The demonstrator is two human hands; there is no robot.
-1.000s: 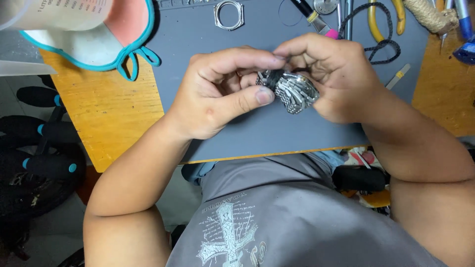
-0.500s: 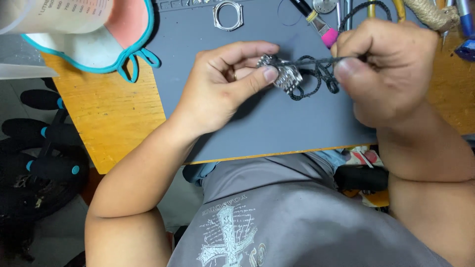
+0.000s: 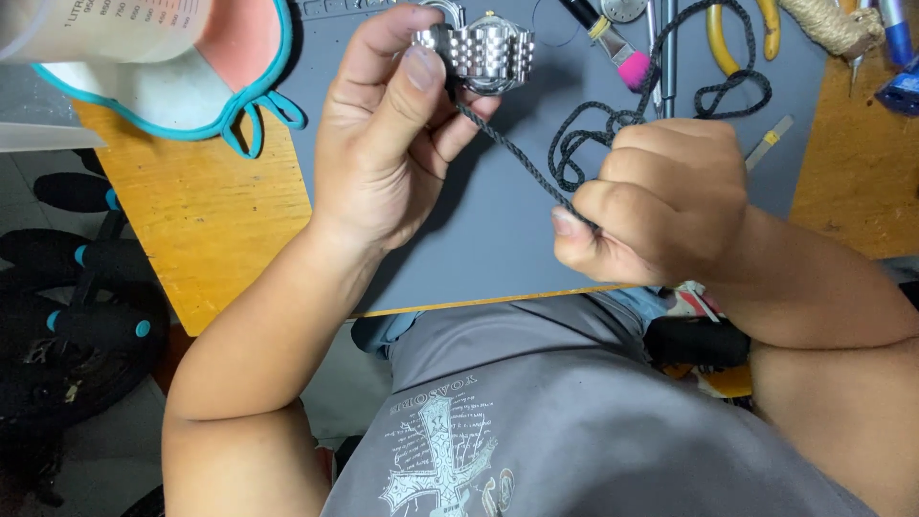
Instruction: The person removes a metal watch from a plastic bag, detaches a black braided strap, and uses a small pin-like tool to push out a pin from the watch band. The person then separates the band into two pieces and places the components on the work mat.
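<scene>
A small repair workbench: a grey work mat [image 3: 498, 239] covers the wooden surface [image 3: 206, 230], with yellow-handled pliers [image 3: 716, 33], a pink-tipped brush [image 3: 613, 40] and metal tweezers [image 3: 667, 43] along its far edge.

Bright, even overhead light, soft shadows, sharp focus, slight edge distortion

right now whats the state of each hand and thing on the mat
left hand: grip shut on the watch, raised over the mat
right hand: fist shut on the cord
watch: metal band folded, held by the thumb
cord: taut between watch and fist, slack loops beyond
mat: flat on the table
brush: lying on the mat
</scene>
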